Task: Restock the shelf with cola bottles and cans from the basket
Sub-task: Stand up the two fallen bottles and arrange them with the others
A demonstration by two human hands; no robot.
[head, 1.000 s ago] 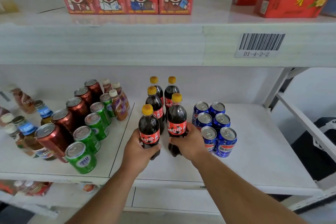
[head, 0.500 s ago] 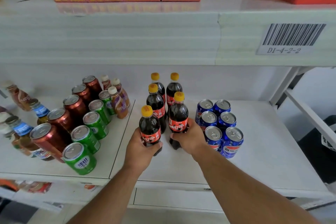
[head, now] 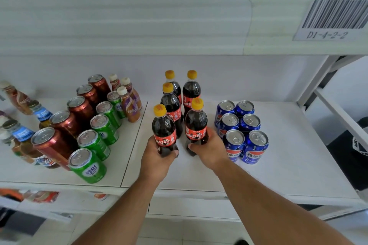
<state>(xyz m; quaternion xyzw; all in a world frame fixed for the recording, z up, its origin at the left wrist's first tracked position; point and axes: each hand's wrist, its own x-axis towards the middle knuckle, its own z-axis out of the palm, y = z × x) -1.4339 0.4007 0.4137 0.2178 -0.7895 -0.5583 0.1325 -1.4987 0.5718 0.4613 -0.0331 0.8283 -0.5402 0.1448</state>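
Hiding both bases, each hand's fingers [head: 175, 152] wrap a cola bottle [head: 164, 131].

five cola bottles stand upright on the white shelf [head: 298, 165], in two columns running front to back. each has dark contents, a yellow cap and a red label. the front left bottle [head: 164, 131] is gripped around its lower body by the left hand [head: 157, 157]; the front right bottle [head: 196, 125] is gripped likewise by the right hand [head: 209, 150]. three more bottles [head: 171, 103] stand close behind them. just to the right, six blue cola cans [head: 242, 129] stand upright in two columns of three, tops unopened, the front pair just beside the right hand.
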